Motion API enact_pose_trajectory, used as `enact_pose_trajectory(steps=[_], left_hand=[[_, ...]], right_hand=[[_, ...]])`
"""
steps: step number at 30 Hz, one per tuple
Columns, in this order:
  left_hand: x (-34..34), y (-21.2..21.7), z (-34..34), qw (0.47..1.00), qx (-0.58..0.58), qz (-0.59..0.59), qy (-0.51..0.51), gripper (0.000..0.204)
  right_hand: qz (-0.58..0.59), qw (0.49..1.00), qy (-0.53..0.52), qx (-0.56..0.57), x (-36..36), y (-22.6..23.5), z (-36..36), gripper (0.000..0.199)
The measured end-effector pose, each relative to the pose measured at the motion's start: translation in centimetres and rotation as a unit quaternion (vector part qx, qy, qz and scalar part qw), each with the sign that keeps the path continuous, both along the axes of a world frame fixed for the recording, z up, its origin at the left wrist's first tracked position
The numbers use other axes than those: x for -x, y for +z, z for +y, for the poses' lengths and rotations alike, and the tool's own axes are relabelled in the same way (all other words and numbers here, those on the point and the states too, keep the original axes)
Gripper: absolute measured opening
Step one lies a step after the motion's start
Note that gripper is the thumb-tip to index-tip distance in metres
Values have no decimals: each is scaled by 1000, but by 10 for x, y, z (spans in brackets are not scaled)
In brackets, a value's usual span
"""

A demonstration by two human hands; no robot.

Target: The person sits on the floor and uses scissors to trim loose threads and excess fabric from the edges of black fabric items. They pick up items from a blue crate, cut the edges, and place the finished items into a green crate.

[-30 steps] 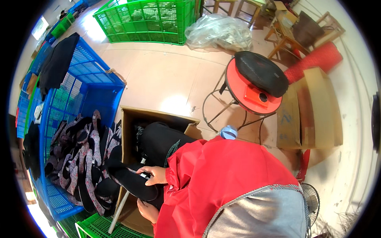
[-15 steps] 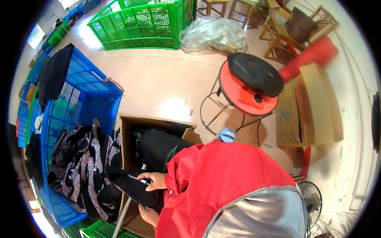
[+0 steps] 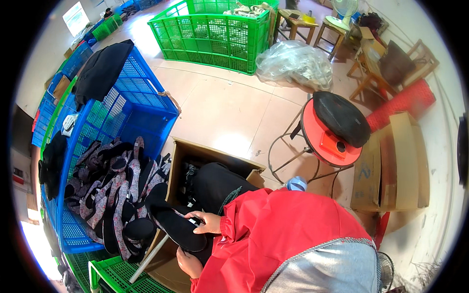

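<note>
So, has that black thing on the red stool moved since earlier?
No: the rounded black thing lies in the same place on the red stool, though the view has shifted.

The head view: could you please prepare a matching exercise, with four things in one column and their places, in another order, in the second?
1. Long black shoe-like item
2. Rounded black case
3. Crumpled clear plastic bag
4. Pile of pinkish patterned fabric items

A. Beside the large green mesh crate
B. In the person's right hand
C. Inside the blue plastic crate
D. On the red-topped round stool

Pairs: 1-B; 2-D; 3-A; 4-C
</note>
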State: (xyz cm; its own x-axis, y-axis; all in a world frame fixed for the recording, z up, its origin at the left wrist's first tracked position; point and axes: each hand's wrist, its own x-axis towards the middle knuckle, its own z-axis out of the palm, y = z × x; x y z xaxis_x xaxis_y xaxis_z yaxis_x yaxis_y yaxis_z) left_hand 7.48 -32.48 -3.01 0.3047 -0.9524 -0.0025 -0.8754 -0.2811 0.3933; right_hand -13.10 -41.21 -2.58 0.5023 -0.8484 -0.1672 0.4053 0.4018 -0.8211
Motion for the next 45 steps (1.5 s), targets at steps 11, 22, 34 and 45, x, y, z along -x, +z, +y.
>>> enact_pose_trajectory(steps=[11, 22, 34, 45], left_hand=[[-4, -7, 3, 1000, 19, 3, -4, 34], [-2, -5, 1, 1000, 13, 6, 0, 33], [5, 3, 0, 1000, 5, 20, 12, 35], [4, 0, -1, 1000, -3, -1, 14, 37]], right_hand=[[-21, 1000, -5, 18, -4, -10, 0, 67], [-7, 999, -12, 49, -4, -16, -1, 69], [-21, 999, -11, 44, -5, -21, -2, 67], [-40, 998, -25, 50, -8, -25, -2, 65]])
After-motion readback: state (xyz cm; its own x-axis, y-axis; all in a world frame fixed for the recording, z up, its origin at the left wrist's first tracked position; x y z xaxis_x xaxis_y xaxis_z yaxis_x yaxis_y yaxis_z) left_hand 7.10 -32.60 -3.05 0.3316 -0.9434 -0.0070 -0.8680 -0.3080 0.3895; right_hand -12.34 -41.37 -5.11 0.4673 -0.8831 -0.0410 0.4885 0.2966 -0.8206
